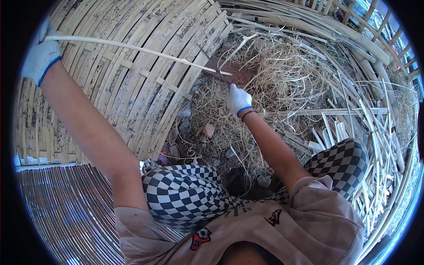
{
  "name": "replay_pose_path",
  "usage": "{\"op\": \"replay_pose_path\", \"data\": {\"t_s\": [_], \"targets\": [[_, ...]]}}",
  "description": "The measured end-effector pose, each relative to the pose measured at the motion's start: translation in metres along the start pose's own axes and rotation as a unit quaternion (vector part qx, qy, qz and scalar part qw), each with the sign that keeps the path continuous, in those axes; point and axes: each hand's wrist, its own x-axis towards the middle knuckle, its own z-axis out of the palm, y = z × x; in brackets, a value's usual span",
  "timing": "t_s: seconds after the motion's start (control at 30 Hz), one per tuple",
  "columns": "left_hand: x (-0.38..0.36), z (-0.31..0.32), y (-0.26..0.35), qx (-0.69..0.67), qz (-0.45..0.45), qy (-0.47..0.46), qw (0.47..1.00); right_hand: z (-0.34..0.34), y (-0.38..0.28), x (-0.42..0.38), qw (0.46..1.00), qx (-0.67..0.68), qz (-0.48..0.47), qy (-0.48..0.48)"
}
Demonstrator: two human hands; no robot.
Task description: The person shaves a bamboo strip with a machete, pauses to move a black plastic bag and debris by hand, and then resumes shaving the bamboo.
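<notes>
My left hand (39,59), in a white glove with a blue cuff, is stretched out to the upper left and closed on one end of a long pale bamboo strip (132,49). The strip runs rightward over the woven bamboo panel to a point just above my right hand (238,99). My right hand, gloved too, is closed round the handle end of a dark knife (211,64), whose thin blade points up and left and crosses the strip near its free end. The handle is mostly hidden by the glove.
A woven bamboo panel (101,84) fills the upper left. Curly shavings (287,75) lie on the ground ahead. Split strips (375,119) are piled on the right, near a bamboo railing (397,39). A slatted mat (70,207) lies at lower left.
</notes>
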Motion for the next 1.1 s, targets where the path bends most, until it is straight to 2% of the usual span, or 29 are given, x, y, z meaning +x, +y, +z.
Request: {"op": "replay_pose_path", "data": {"t_s": [0.07,0.13,0.23,0.3,0.4,0.53,0.63,0.7,0.77,0.9,0.97,1.03,1.1], "targets": [[0.011,-0.007,-0.001,0.012,0.019,-0.043,0.999,-0.001,-0.001,0.007,0.999,0.033,-0.016,0.012],[-0.004,0.003,0.003,0.020,0.010,-0.013,1.000,0.005,-0.009,0.006,0.997,0.071,0.002,0.030],[-0.003,-0.004,0.001,0.031,-0.007,0.019,0.999,-0.004,-0.016,0.011,0.959,0.262,0.034,-0.097],[0.003,-0.006,0.000,0.049,-0.001,0.022,0.999,-0.014,-0.032,0.009,0.976,0.212,-0.002,-0.043],[-0.001,0.003,-0.003,0.041,0.013,-0.004,0.999,-0.064,-0.077,-0.030,0.989,0.137,-0.056,0.026],[0.022,-0.012,-0.011,0.015,0.011,-0.022,1.000,-0.076,-0.100,-0.043,0.962,0.161,-0.194,0.106],[0.039,-0.026,-0.015,0.008,0.002,-0.055,0.998,-0.051,-0.063,-0.033,0.977,0.126,-0.154,0.082],[0.028,-0.022,-0.012,0.015,0.003,-0.044,0.999,0.004,-0.004,-0.016,0.998,0.054,-0.027,0.034],[0.009,-0.013,-0.006,0.035,0.001,-0.019,0.999,0.020,0.032,-0.009,0.999,0.015,0.041,-0.011],[-0.002,-0.004,-0.003,0.052,0.002,0.014,0.999,0.031,0.028,0.009,0.998,0.028,-0.025,-0.049],[0.000,-0.001,-0.005,0.050,0.008,0.011,0.999,0.011,-0.009,0.004,0.996,-0.003,-0.072,-0.055],[-0.004,-0.002,-0.002,0.069,-0.001,-0.011,0.998,-0.042,-0.052,-0.024,0.994,0.103,-0.032,-0.002],[-0.006,0.000,-0.003,0.055,0.006,-0.009,0.998,-0.072,-0.086,-0.041,0.989,0.105,-0.097,0.048]]}}
